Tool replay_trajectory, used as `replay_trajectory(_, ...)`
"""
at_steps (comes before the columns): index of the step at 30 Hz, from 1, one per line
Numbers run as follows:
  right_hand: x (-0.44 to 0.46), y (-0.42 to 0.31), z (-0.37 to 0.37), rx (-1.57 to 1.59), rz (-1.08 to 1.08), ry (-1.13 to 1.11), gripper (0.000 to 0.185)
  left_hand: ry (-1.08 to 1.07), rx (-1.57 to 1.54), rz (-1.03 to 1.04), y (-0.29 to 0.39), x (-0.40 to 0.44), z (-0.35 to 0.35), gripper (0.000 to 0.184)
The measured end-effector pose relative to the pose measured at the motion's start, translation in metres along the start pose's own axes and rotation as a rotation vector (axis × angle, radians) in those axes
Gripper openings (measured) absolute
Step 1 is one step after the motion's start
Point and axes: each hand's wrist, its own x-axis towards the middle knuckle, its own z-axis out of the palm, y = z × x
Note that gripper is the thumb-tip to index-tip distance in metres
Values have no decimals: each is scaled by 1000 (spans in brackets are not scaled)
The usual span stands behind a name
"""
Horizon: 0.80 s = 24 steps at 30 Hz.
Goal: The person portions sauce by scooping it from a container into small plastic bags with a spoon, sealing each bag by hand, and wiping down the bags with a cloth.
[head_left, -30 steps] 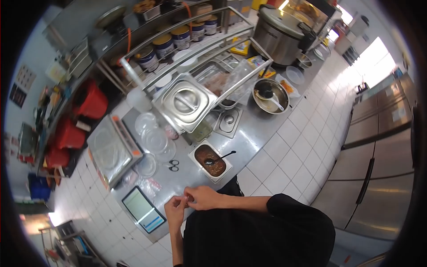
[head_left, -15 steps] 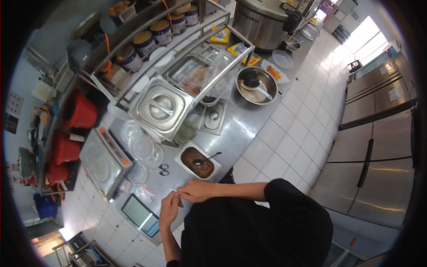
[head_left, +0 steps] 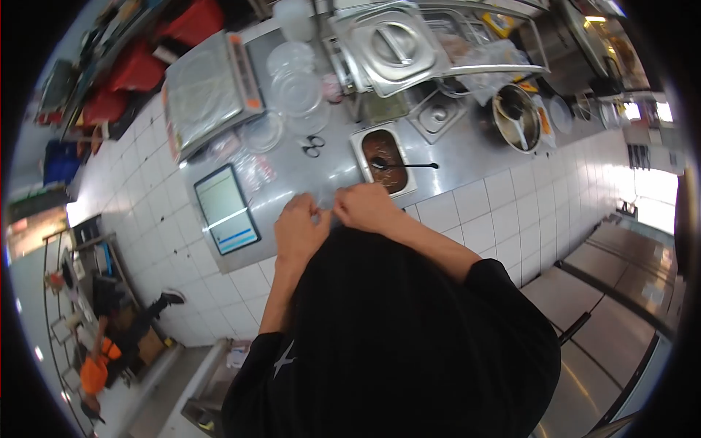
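Note:
Close to my body, at the front edge of the steel counter (head_left: 332, 157), my left hand (head_left: 301, 228) and my right hand (head_left: 365, 207) are held near each other. The fingers of both are curled in a pinch. Whatever lies between them is too small or clear to make out. Just beyond my right hand sits a steel pan of brown sauce (head_left: 383, 155) with a black-handled spoon (head_left: 416, 166) in it. Scissors (head_left: 313, 146) lie past my left hand. A tablet (head_left: 227, 209) rests left of it, beside some clear plastic bags (head_left: 257, 169).
A scale (head_left: 208, 87) stands at the far left, next to clear round lids (head_left: 296, 91). Lidded steel pans (head_left: 394, 47) are at the back. A steel bowl with a ladle (head_left: 517, 120) stands right. Someone in orange (head_left: 95, 372) is in the distance at lower left.
My view has turned, so the counter appears higher and rotated. My hands have drawn slightly apart, still pinched. The counter objects seem to keep their places.

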Motion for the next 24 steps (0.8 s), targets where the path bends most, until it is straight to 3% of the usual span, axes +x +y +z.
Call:
replay_trajectory(2, 1, -4, -11, 40, -1, 94, 21, 161, -194, 203, -8, -4, 1, 31)
replay_trajectory(6, -2, -16, -40, 213, -34, 68, 20, 248, -104, 497, 7, 0, -11, 45)
replay_trajectory(11, -17, -33, -47, 66, 65, 145, 14, 273, -214, 644, -16, 25, 31, 47)
replay_trajectory(14, -28, -45, -48, 160, -122, 431, 13, 288, -216, 657, -19, 29, 33, 46)
replay_trajectory(19, -33, -55, -36, 333, 135, -150, 40, 123, -237, 803, -23, 29, 43, 41)
replay_trajectory(24, -29, -46, -39, 196, 115, -310, 53, -82, -311, 867, -25, 32, 47, 33)
